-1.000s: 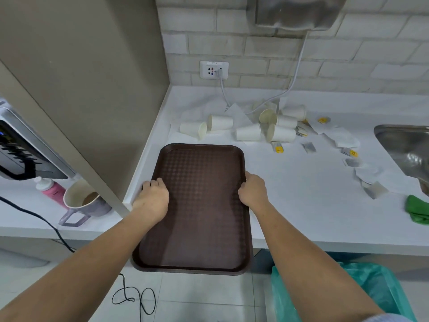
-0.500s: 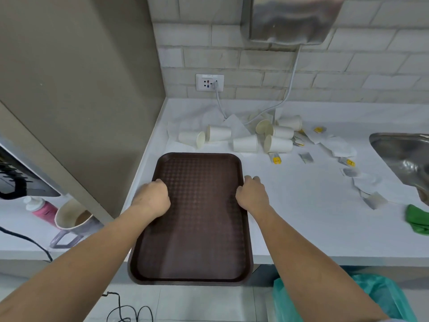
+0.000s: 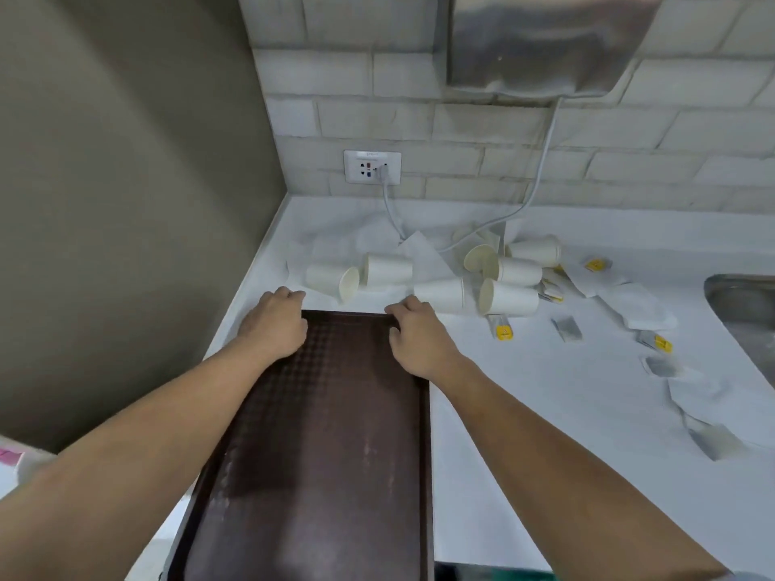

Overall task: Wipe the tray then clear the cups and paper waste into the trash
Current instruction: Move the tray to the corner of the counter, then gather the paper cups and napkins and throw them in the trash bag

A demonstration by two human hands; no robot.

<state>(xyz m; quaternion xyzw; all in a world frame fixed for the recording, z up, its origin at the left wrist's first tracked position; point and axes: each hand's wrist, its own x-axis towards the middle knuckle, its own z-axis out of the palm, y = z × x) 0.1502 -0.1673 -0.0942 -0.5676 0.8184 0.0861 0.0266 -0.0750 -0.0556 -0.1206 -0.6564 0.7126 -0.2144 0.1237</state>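
The dark brown tray (image 3: 327,454) lies lengthwise on the white worktop (image 3: 524,434), reaching from 6 o'clock up to the middle of the view, with its near end running past the worktop's front edge. Both forearms stretch along it. The left hand (image 3: 274,329) sits on the tray's far corner at 11 o'clock and the right hand (image 3: 421,335) on the far corner at 1 o'clock, each grip curled over the rim with knuckles up; the thumbs are hidden. Just beyond the far rim, from 12 to 1 o'clock, white paper cups (image 3: 388,270) lie tipped on their sides, some touching one another, among crumpled napkins (image 3: 423,255). Toward 2 and 3 o'clock small sachets (image 3: 503,331), some with yellow labels, and more torn paper are scattered across the worktop, ending near the steel sink (image 3: 746,312) at the right edge. A grey-brown side panel (image 3: 126,203) closes off 9 o'clock. Farther back at 12 o'clock, a wall socket (image 3: 372,166) sits in the pale brick wall, with a cable (image 3: 541,161) running up to a steel unit (image 3: 541,44) mounted above.
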